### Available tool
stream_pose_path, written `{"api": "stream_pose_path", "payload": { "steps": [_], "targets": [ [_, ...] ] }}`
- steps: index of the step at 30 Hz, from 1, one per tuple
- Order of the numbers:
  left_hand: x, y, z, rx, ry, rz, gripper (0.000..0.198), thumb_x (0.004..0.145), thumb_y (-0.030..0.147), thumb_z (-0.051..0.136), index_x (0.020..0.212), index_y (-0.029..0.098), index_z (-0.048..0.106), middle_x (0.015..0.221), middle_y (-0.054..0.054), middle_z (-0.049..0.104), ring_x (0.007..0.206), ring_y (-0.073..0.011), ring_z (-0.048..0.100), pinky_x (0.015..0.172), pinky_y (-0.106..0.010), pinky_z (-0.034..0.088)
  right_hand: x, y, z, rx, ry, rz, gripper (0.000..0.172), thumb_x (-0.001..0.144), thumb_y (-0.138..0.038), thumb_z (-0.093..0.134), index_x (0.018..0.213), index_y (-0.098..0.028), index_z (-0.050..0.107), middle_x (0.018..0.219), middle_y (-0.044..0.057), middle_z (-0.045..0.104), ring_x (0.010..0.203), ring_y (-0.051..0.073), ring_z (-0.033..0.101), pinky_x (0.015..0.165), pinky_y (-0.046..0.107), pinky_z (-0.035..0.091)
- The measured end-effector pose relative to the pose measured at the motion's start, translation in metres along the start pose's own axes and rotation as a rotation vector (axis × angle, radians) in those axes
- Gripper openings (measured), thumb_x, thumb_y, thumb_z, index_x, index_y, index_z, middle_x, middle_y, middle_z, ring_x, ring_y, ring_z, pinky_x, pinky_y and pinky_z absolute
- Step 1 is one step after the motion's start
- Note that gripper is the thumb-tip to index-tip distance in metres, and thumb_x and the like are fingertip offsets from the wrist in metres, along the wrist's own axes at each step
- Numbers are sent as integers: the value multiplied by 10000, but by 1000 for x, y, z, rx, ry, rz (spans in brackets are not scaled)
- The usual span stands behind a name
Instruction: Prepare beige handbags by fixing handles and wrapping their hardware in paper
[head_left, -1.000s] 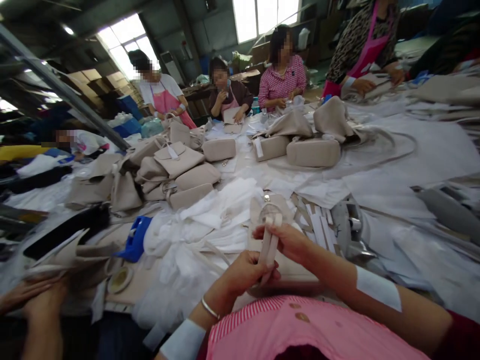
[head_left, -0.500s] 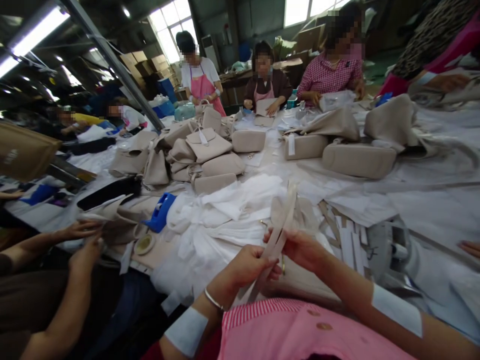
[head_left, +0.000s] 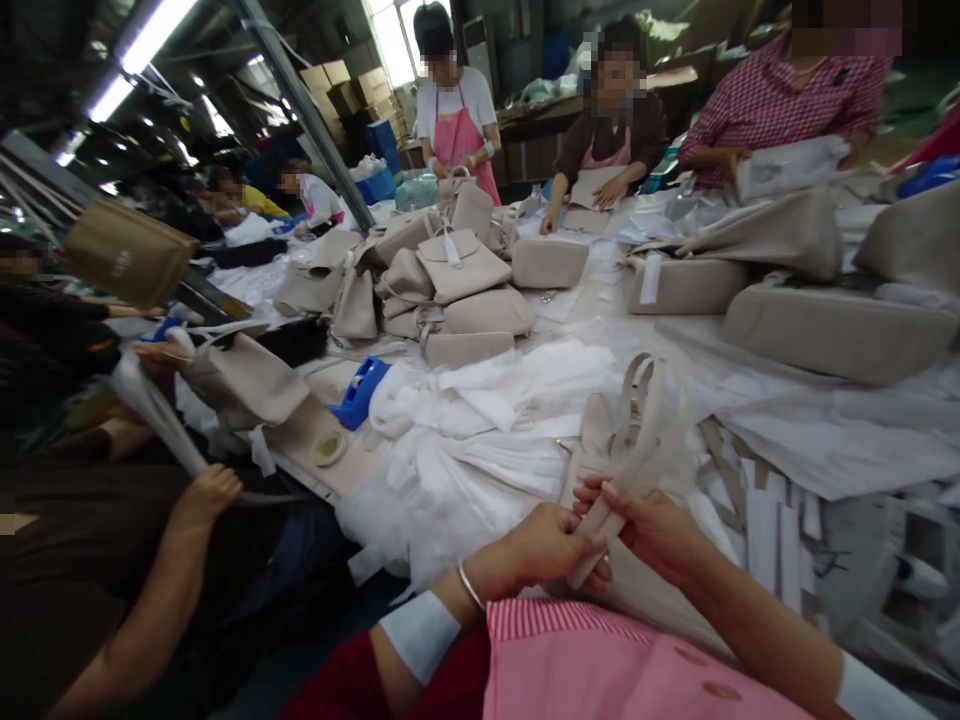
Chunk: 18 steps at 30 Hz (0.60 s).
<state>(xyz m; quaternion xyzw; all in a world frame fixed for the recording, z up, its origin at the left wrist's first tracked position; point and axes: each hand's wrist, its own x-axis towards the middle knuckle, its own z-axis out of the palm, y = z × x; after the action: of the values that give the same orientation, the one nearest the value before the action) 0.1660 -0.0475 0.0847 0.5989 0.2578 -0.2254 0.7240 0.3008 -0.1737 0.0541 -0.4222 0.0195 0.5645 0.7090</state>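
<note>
A beige strap (head_left: 637, 425) runs in a loop up from between my hands, just above the table's near edge. My left hand (head_left: 559, 545) is closed around its lower end, thumb on top. My right hand (head_left: 649, 520) pinches the same strap a little higher, fingertips almost touching the left ones. Under and behind my hands lies a beige handbag (head_left: 596, 440), partly hidden by them and by the strap. White tissue paper (head_left: 450, 450) is heaped to the left of the bag.
A pile of beige handbags (head_left: 465, 265) stands farther back, with larger bags (head_left: 840, 325) at right. A blue tape dispenser (head_left: 360, 393) and a tape roll (head_left: 328, 448) are at left. Paper strips (head_left: 780, 530) lie at right. A co-worker's arm (head_left: 169, 570) works close by on the left.
The view has swung, shifting the table scene. The strap, earlier held up as long straight lengths, now bends in a loop, and my hands grip near its lower end. The neighbour has lifted a bag and wrapping.
</note>
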Motion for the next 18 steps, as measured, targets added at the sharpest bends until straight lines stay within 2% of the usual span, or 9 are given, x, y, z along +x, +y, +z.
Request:
{"api": "stream_pose_path", "payload": {
  "steps": [2,4,5,7,9,11,14,16,18],
  "targets": [
    [1,-7,-17,166,24,17,307,798,407,570,723,132,684,643,-38,676,556,-158,615,550,-265,476,10,5,-10,35,120,-12,291,731,-317,798,952,-150,710,980,115,749,882,239,719,803,344,596],
    [0,-15,-43,364,138,81,265,794,356,575,661,146,668,595,-20,662,528,-143,587,544,-253,455,23,2,-29,49,253,-33,277,703,-290,810,922,-155,708,986,108,748,900,241,718,803,326,604],
    [-1,-18,-59,456,251,126,253,791,335,581,636,152,662,577,-13,658,524,-137,579,556,-249,455,28,1,-40,43,309,-40,271,695,-278,810,916,-160,706,989,105,747,905,243,718,798,323,609],
    [-5,-26,-96,581,566,191,238,798,310,581,631,164,666,585,-8,669,557,-133,592,604,-241,471,37,2,-61,20,388,-28,257,694,-275,794,915,-178,704,1007,99,744,901,248,719,777,326,621],
    [-12,-33,-138,608,888,180,199,824,285,554,740,170,693,699,-22,712,672,-146,637,693,-246,498,41,10,-76,-2,433,18,242,706,-297,765,920,-204,702,1044,94,737,926,263,715,773,349,629],
    [-24,-42,-185,598,1146,111,227,861,240,491,935,166,693,917,-63,730,862,-169,654,826,-274,499,41,22,-84,-36,458,73,229,711,-315,740,919,-227,701,1061,86,734,978,288,701,796,373,629],
    [-49,-59,-258,594,1446,-81,335,876,174,431,1142,132,630,1164,-140,652,1119,-219,579,998,-333,426,41,34,-88,-91,504,131,211,712,-335,702,907,-253,696,1052,76,737,1069,323,663,850,394,614],
    [-68,-72,-303,578,1582,-249,387,861,188,470,1222,110,585,1222,-187,596,1203,-273,519,1037,-388,395,44,35,-89,-105,537,170,245,700,-350,690,929,-263,684,1080,81,730,1143,331,622,898,391,589],
    [-83,-87,-340,543,1668,-426,449,840,240,526,1272,121,550,1270,-222,533,1220,-333,493,1010,-456,411,48,34,-90,-96,556,209,306,689,-372,698,975,-269,668,1135,90,711,1201,322,583,942,379,555]
  ]
}}
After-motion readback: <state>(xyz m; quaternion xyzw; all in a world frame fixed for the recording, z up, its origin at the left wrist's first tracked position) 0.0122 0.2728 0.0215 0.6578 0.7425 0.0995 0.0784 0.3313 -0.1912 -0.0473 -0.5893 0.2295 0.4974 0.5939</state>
